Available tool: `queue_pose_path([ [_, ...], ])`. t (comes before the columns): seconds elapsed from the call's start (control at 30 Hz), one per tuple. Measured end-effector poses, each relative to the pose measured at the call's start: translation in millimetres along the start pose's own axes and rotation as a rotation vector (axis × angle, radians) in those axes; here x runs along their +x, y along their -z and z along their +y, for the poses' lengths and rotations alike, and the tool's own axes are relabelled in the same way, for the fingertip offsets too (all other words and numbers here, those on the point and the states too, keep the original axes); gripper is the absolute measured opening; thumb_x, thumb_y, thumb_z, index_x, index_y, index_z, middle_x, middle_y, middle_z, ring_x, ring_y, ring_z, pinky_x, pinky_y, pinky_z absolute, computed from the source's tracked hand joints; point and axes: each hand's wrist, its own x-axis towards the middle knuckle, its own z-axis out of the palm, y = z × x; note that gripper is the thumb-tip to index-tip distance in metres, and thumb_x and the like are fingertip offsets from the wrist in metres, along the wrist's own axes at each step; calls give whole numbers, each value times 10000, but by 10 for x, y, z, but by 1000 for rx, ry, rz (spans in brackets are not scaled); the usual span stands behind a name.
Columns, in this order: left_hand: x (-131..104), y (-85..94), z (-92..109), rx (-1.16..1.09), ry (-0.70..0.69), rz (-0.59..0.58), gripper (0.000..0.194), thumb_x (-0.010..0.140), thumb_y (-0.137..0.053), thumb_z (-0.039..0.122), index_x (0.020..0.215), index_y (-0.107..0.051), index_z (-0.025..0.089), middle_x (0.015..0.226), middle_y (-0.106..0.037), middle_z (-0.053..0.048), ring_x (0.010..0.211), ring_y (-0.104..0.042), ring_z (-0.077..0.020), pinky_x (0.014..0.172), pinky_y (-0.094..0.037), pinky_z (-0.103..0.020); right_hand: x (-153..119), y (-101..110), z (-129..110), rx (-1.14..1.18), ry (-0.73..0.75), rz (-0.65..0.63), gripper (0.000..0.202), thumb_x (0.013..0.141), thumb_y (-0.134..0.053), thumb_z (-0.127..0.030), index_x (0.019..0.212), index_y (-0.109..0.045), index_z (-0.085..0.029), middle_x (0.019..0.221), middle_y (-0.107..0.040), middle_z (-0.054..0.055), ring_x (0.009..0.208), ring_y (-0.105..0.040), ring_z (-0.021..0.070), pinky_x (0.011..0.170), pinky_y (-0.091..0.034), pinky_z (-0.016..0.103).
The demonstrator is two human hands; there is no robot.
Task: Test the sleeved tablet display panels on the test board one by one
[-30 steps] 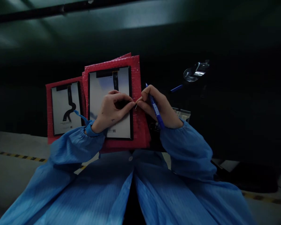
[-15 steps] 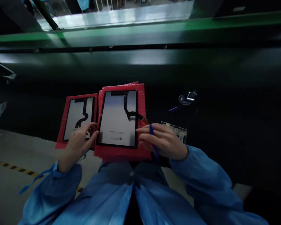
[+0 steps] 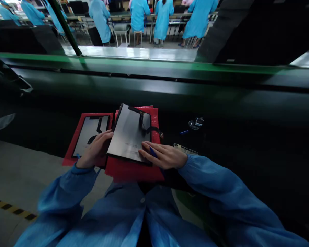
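Observation:
A screen panel with a black ribbon cable rests tilted over a stack of red sheets, its left edge raised. My left hand grips that left edge. On the panel's lower right corner lies my right hand, its fingers bent around a blue pen-like tool. Further left, a second panel with its own black cable sits on a red sheet, partly hidden by my left hand.
To the right are a clear round item, a small blue stick and a pale component strip. A green-edged conveyor runs behind the dark table. Several people in blue coats are beyond it.
The middle panel has gone from flat to tilted, its left side lifted by my left hand. My right hand has moved left onto the panel. The view has tipped upward, showing people beyond.

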Motion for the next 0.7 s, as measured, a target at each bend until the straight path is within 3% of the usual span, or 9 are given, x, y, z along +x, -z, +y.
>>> queue_pose_path([
  [0.07,29,-65,66,-136,-13,-29,281,737,-734,442,873,-658,208,727,-662,-19,664,-616,-178,543,-468,-265,15,54,49,-3,-59,74,323,994,-537,-138,1292,-624,-47,1229,-684,188,1158,-667,246,971,-592,302],
  [0.17,50,-140,105,-312,-141,-191,302,798,-657,509,927,-655,236,932,-710,-51,817,-658,-205,635,-531,-302,42,131,138,65,-143,87,395,1061,-448,-294,1321,-608,-45,1263,-668,183,1217,-632,237,1010,-574,315],
  [0.27,-9,-217,124,-438,-170,-329,356,851,-577,557,1028,-620,251,1046,-709,-74,940,-679,-242,685,-565,-344,67,124,168,53,-140,78,534,1093,-296,-400,1330,-602,-32,1261,-667,192,1221,-629,231,1035,-555,321],
  [0.33,-74,-290,141,-482,-186,-364,370,855,-584,555,1075,-594,258,1031,-707,-63,976,-683,-241,704,-579,-343,81,64,134,-9,-120,89,530,1093,-299,-402,1327,-612,-46,1251,-672,188,1197,-645,233,1033,-555,321],
  [0.43,-125,-407,137,-433,-214,-305,380,837,-684,466,1141,-586,260,1067,-700,-34,984,-685,-217,742,-592,-323,111,-41,43,-57,-130,96,397,1072,-400,-282,1342,-619,-88,1267,-666,164,1220,-629,249,1054,-543,330],
  [0.53,-78,-473,66,-361,-102,-168,266,797,-746,364,965,-646,185,928,-707,-41,865,-692,-202,687,-586,-289,158,-93,-10,-63,-113,112,353,1033,-449,-158,1329,-630,-91,1264,-670,161,1239,-615,245,1080,-522,320],
  [0.6,-29,-474,12,-373,-33,-86,174,782,-736,307,832,-642,169,789,-680,-22,767,-672,-168,613,-560,-241,184,-92,5,-40,-82,119,347,1037,-469,-201,1312,-637,-70,1278,-659,177,1237,-616,249,1076,-525,325],
  [0.7,-18,-437,-12,-405,-40,-34,109,765,-706,247,766,-623,177,718,-651,12,683,-639,-119,560,-524,-193,191,-65,84,43,-118,97,371,1025,-529,-254,1342,-617,-82,1327,-628,177,1259,-601,253,1071,-532,334],
])
